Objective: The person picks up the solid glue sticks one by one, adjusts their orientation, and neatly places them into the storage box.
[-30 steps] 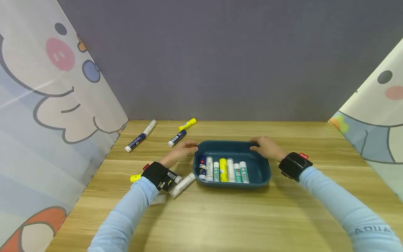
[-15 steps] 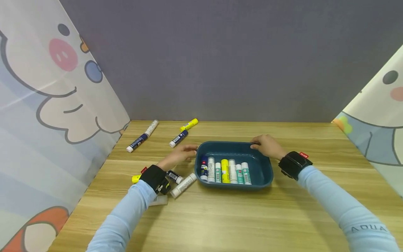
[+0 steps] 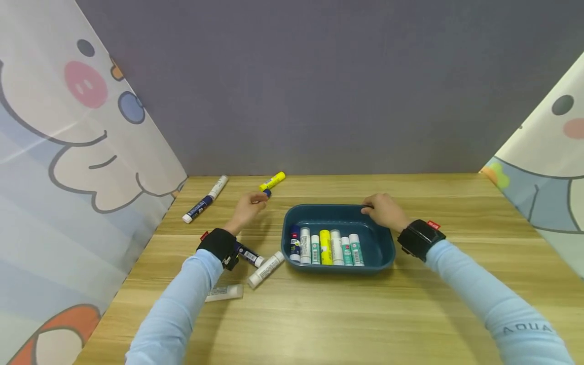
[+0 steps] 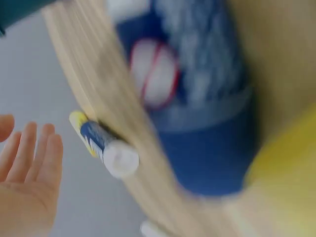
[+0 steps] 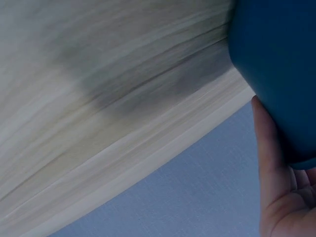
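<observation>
My right hand (image 3: 387, 211) pinches the far right rim of a dark teal plastic bin (image 3: 338, 209); the right wrist view shows a digit against the bin's outer wall (image 5: 276, 74). Several glue sticks lie side by side in the bin: navy, white, green and a yellow glue stick (image 3: 326, 247). Left of the bin, my left hand (image 3: 248, 209) is over the table with nothing in its grasp. In the left wrist view its fingers (image 4: 30, 155) are extended, apart from a navy glue stick with a white end (image 4: 121, 158). In the head view the hand mostly hides that navy stick (image 3: 267, 192).
A yellow glue stick (image 3: 272, 181) lies at the back. Farther left lie a white glue stick (image 3: 219, 186) and a navy one (image 3: 197, 209). Nearer me are a navy stick (image 3: 250, 255) and two white ones, partly under my left wrist. A grey panel (image 3: 337, 91) stands behind the table.
My left hand has left the bin's left rim and moved back and leftward to the navy glue stick. My right hand stays at the bin's rim.
</observation>
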Demonstrator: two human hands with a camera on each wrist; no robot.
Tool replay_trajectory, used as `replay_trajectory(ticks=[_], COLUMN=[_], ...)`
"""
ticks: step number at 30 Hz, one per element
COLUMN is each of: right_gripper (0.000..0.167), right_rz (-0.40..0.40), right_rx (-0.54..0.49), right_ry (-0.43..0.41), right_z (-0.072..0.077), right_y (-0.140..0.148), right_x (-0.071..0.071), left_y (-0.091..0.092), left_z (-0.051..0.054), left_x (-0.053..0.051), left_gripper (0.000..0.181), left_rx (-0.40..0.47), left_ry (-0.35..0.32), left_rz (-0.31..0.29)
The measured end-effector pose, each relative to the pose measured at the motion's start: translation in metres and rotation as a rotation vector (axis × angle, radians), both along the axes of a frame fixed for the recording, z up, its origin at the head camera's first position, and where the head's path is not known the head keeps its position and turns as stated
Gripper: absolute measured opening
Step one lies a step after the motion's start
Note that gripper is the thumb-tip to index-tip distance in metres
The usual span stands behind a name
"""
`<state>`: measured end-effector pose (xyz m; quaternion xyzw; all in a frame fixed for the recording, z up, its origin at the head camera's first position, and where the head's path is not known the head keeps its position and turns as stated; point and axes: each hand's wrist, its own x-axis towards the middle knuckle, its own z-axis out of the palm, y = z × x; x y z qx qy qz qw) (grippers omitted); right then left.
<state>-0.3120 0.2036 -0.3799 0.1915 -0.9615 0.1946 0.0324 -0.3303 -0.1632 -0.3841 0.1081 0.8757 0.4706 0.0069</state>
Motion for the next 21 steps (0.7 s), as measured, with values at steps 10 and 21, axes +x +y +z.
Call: replay_trajectory(ticks=[10,21], right_gripper=[0.01,0.009], right_rz=[-0.032,-0.046], right_rx=[0.024,0.044], right_ry=[0.005,0.017], right_z=[0.002,0.002], right_y=[-0.003,-0.003], right_x=[0.002,0.001], left_y=[-0.004,0.006], left_z=[0.011,-0.003], left_x=[-0.035,-0.054], left_gripper=[0.04,0.034], left_rx=[-0.632,-0.829], left_ry=[-0.027,-0.014], left_rz=[0.176,0.219])
